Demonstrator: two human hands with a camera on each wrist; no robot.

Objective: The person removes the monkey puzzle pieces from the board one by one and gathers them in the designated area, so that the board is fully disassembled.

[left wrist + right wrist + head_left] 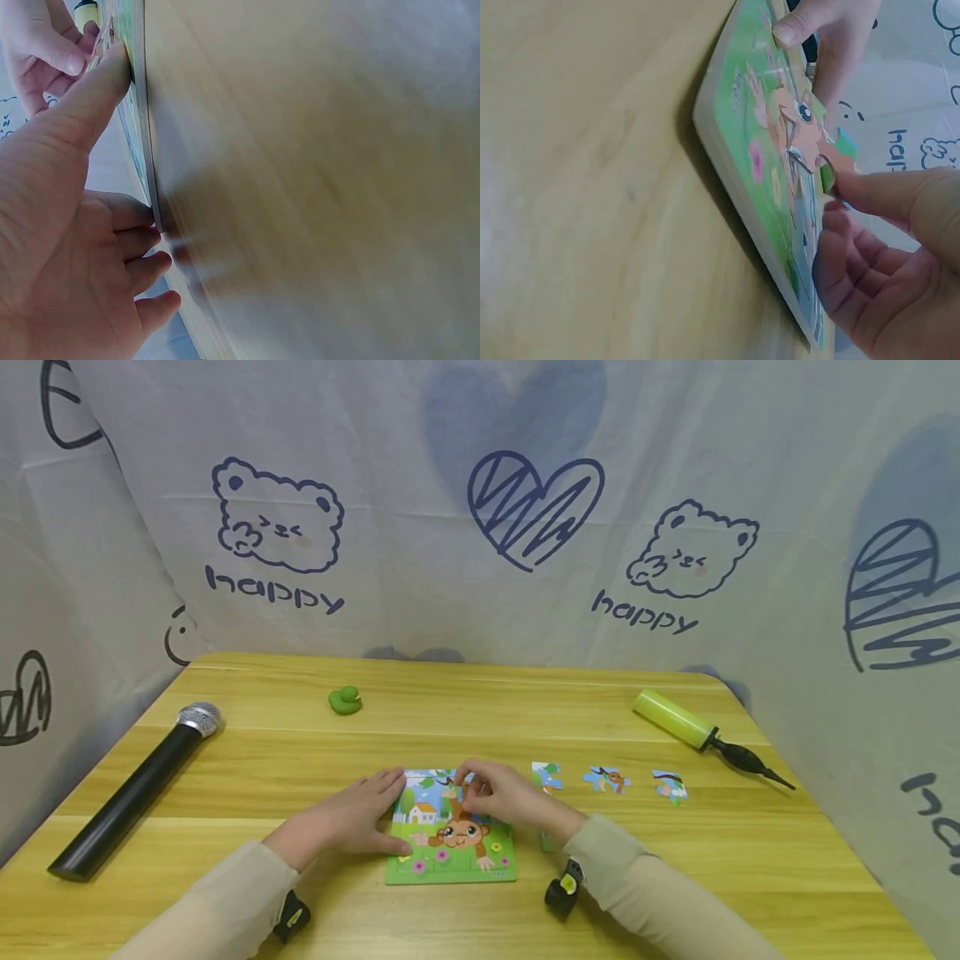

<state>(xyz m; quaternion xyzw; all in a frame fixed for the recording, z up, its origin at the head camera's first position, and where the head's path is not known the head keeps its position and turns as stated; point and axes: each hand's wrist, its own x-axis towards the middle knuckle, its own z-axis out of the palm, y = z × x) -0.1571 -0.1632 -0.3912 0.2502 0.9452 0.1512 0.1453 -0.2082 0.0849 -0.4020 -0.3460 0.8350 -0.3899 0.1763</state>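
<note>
A jigsaw puzzle board (pixel 450 876) with a cartoon monkey, a house and flowers lies flat on the wooden table. My left hand (pixel 345 818) rests along its left side, thumb on the picture and fairly straight fingers against the edge at the upper corner. Over the upper right of the board, my right hand (pixel 506 793) pinches a puzzle piece (pixel 840 153) between thumb and fingers. That piece is brown with some green and blue, tilted up from the board. Part of the picture lies hidden beneath the right hand.
Right of the board lie loose puzzle pieces (pixel 609 779), one partly hidden by the right wrist. A black microphone (pixel 135 797) lies at the left, a green toy duck (pixel 345 700) sits farther back, and a yellow-green hand pump (pixel 675 718) lies at the back right.
</note>
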